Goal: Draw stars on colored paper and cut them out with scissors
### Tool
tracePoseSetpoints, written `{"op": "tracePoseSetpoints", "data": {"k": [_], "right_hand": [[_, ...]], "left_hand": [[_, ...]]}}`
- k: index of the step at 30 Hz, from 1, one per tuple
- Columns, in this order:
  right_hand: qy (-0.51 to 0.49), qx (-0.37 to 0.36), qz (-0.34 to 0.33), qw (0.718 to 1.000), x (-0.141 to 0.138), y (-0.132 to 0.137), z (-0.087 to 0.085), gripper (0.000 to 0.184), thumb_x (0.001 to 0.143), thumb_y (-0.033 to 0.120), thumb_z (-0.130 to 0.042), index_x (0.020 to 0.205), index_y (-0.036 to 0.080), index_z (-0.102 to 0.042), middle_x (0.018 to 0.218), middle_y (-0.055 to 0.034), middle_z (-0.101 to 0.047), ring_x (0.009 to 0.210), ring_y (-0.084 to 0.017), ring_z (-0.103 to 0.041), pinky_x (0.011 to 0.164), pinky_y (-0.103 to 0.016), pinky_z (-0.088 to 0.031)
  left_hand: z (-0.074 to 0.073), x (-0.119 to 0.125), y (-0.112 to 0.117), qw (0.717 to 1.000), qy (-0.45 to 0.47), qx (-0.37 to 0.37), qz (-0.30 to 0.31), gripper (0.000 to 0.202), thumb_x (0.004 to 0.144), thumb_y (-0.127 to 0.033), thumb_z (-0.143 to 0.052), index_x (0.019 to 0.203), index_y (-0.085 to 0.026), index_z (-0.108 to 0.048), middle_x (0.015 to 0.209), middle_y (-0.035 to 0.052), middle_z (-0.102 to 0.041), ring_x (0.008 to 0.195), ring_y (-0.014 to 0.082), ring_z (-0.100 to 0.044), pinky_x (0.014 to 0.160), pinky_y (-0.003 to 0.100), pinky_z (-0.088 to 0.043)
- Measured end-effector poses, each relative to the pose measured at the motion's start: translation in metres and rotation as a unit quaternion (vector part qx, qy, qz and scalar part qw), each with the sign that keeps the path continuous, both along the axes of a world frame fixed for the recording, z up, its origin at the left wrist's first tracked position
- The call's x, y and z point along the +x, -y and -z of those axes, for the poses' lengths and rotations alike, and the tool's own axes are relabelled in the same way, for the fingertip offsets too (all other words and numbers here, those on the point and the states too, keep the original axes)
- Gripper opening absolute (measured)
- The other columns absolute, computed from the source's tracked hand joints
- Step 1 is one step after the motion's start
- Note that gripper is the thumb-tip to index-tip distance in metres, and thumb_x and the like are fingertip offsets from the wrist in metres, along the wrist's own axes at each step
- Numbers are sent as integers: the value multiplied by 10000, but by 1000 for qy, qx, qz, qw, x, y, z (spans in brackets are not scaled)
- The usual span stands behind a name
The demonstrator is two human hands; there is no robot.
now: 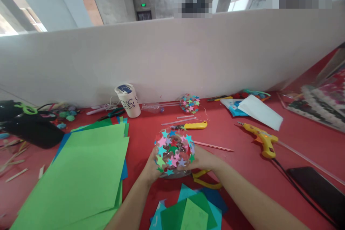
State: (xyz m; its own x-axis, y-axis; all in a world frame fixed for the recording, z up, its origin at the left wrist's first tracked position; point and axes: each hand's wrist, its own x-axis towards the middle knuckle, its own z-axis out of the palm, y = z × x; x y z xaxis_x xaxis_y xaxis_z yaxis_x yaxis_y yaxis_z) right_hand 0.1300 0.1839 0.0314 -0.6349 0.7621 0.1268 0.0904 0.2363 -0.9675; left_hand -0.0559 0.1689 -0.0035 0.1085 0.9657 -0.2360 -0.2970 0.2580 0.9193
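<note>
A clear ball covered in colourful paper stars (174, 152) is held between my two hands, above the red table. My left hand (153, 167) presses against its left side, the fingers partly hidden behind the ball. From the right, my right hand (198, 157) closes on the other side, its fingers also partly covered. Below the ball and right hand lie yellow-handled scissors (208, 183). A yellow utility knife (195, 125) rests just beyond the ball, beside a striped pencil (214, 146). Farther back sits a second star-covered clear ball (190, 103).
Green paper sheets (88, 169) lie at left, near a black bottle (35, 125). A white cup (128, 101) stands by the white partition (161, 61). Paper scraps (191, 210) lie in front. On the right are a yellow glue gun (260, 137), its cord and a black phone (319, 192).
</note>
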Motion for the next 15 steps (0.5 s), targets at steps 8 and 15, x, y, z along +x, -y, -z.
{"op": "tracePoseSetpoints", "data": {"k": [8,15], "right_hand": [[-21,-33,-3,999,0,1,0,692,640,403,-762,1262,221,-520,1149,-56,-636,1037,-236,-594,951,-391,-443],[-32,-7,-14,999,-4,0,2,707,626,379,-768,1263,205,-516,1142,-66,-638,1076,-258,-569,972,-398,-417]], "left_hand": [[-5,6,-2,999,2,25,26,701,364,-155,-800,1035,-199,-605,803,43,-683,812,233,-631,712,337,-518],[-4,5,-2,999,-11,38,3,631,440,-138,-733,1051,-205,-592,779,21,-666,745,185,-616,642,277,-506]]}}
